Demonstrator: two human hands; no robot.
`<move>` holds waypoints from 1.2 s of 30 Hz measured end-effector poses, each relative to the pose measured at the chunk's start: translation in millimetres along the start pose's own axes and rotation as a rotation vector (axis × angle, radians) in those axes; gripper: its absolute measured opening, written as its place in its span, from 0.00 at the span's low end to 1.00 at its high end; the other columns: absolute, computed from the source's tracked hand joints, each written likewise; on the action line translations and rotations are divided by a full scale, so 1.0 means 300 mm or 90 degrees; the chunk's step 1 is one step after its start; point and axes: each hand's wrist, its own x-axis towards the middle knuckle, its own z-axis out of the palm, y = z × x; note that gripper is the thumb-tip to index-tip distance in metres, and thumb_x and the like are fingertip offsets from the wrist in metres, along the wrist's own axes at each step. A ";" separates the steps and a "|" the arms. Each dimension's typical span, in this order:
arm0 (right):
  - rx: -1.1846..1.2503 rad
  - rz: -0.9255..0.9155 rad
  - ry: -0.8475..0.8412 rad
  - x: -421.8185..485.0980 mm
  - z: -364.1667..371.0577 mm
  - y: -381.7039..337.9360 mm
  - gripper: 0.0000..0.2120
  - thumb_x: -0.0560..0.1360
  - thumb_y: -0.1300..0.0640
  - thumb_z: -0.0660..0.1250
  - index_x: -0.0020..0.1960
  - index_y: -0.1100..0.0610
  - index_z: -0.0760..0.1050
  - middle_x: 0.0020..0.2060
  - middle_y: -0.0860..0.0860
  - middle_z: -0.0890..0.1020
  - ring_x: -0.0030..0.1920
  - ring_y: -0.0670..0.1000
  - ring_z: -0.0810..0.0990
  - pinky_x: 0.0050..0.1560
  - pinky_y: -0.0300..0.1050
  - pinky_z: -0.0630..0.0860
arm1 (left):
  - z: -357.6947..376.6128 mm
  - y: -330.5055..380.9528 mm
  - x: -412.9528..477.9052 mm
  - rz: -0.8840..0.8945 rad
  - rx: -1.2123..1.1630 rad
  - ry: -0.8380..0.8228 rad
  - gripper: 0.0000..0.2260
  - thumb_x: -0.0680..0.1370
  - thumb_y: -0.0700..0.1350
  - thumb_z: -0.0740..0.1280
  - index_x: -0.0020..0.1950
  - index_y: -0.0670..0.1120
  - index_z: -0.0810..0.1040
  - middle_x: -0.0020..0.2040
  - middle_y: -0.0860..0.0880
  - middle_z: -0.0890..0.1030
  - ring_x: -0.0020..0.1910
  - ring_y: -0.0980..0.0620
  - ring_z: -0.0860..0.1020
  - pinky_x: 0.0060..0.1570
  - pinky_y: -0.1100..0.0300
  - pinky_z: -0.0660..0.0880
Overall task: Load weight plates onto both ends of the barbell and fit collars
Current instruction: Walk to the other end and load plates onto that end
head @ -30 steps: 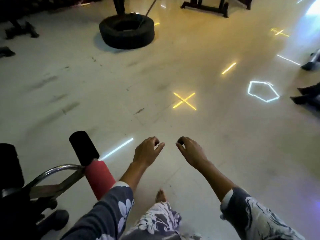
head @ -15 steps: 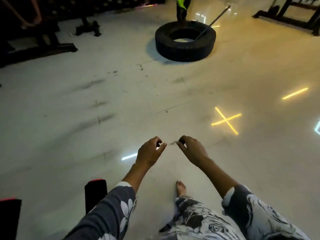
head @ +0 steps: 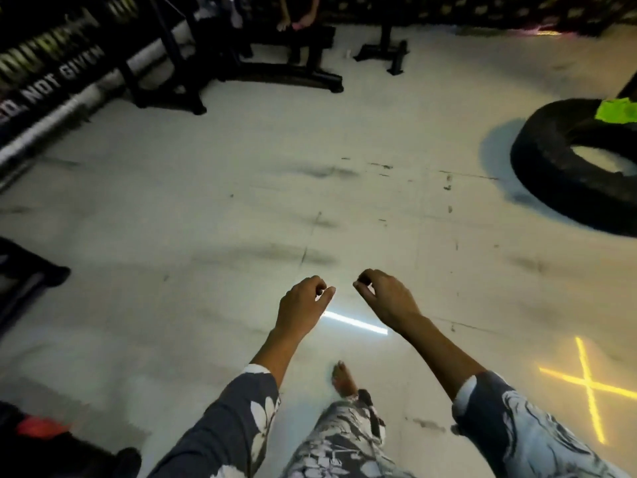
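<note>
Neither a weight plate nor a collar shows in the head view. My left hand and my right hand hang side by side over the pale floor, a small gap between them. Both have the fingers curled in toward the thumb, with nothing visible in them. A long pale bar lies along the base of the dark wall at the far left; I cannot tell whether it is the barbell. My bare foot is on the floor below my hands.
A big black tyre lies at the right with a green cloth on it. Black bench frames stand at the back, another person's feet above them. Dark equipment sits at the left edge. A yellow X glows at lower right.
The view has swung left: the tyre and the yellow X have slid to the right and the back wall and benches have come into sight. My hands keep the same curled pose.
</note>
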 end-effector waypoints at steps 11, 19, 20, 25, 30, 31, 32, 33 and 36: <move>-0.030 -0.122 -0.085 1.075 -0.119 -0.298 0.14 0.79 0.49 0.57 0.55 0.58 0.73 0.53 0.55 0.80 0.52 0.56 0.77 0.44 0.44 0.68 | -0.406 -0.124 0.901 -0.096 -0.007 0.106 0.13 0.77 0.54 0.62 0.47 0.44 0.76 0.47 0.48 0.81 0.45 0.50 0.78 0.41 0.62 0.70; -0.040 -0.222 -0.159 1.975 -0.132 -0.588 0.14 0.79 0.49 0.56 0.54 0.58 0.74 0.54 0.54 0.80 0.54 0.56 0.77 0.49 0.47 0.71 | -0.728 -0.364 1.628 -0.212 -0.012 0.187 0.13 0.77 0.55 0.62 0.47 0.45 0.76 0.48 0.48 0.82 0.46 0.50 0.78 0.43 0.60 0.73; -0.040 -0.236 -0.168 2.083 -0.138 -0.639 0.14 0.79 0.49 0.56 0.53 0.58 0.74 0.53 0.54 0.80 0.54 0.56 0.77 0.49 0.47 0.71 | -0.780 -0.386 1.715 -0.229 -0.010 0.198 0.13 0.78 0.55 0.62 0.47 0.45 0.76 0.48 0.48 0.82 0.46 0.50 0.78 0.42 0.61 0.71; -0.041 -0.315 -0.218 2.537 -0.109 -0.917 0.14 0.79 0.49 0.56 0.53 0.57 0.74 0.53 0.53 0.80 0.54 0.55 0.77 0.48 0.46 0.70 | -1.035 -0.545 2.062 -0.306 -0.022 0.294 0.13 0.78 0.54 0.62 0.49 0.45 0.77 0.50 0.48 0.81 0.48 0.50 0.78 0.45 0.60 0.72; -0.064 -0.407 -0.259 2.963 0.027 -1.252 0.14 0.79 0.49 0.57 0.53 0.57 0.74 0.53 0.54 0.80 0.54 0.55 0.77 0.49 0.46 0.71 | -1.265 -0.828 2.357 -0.380 -0.041 0.356 0.12 0.77 0.54 0.63 0.50 0.45 0.77 0.51 0.48 0.82 0.49 0.49 0.79 0.48 0.57 0.75; -0.065 -0.421 -0.262 3.049 0.058 -1.326 0.14 0.79 0.49 0.57 0.53 0.57 0.74 0.53 0.55 0.80 0.54 0.56 0.77 0.49 0.46 0.71 | -1.321 -0.898 2.424 -0.386 -0.039 0.365 0.12 0.77 0.54 0.63 0.50 0.45 0.78 0.51 0.47 0.82 0.50 0.49 0.79 0.48 0.57 0.75; -0.067 -0.434 -0.262 3.117 0.079 -1.392 0.14 0.79 0.49 0.57 0.53 0.58 0.75 0.53 0.55 0.80 0.54 0.56 0.77 0.49 0.47 0.71 | -1.375 -0.953 2.480 -0.391 -0.039 0.373 0.12 0.77 0.54 0.63 0.49 0.45 0.78 0.51 0.47 0.82 0.50 0.49 0.78 0.47 0.58 0.74; -0.070 -0.444 -0.265 3.199 0.103 -1.469 0.14 0.79 0.49 0.57 0.53 0.58 0.75 0.53 0.55 0.80 0.54 0.56 0.77 0.49 0.46 0.71 | -1.443 -1.018 2.548 -0.398 -0.045 0.381 0.12 0.77 0.53 0.63 0.49 0.45 0.78 0.51 0.47 0.82 0.50 0.48 0.78 0.47 0.58 0.73; -0.097 -0.462 -0.275 3.440 0.161 -1.705 0.14 0.79 0.49 0.57 0.54 0.58 0.74 0.54 0.55 0.80 0.54 0.56 0.76 0.49 0.46 0.71 | -1.658 -1.201 2.745 -0.417 -0.053 0.398 0.12 0.77 0.53 0.63 0.50 0.45 0.78 0.51 0.47 0.81 0.50 0.48 0.78 0.48 0.57 0.74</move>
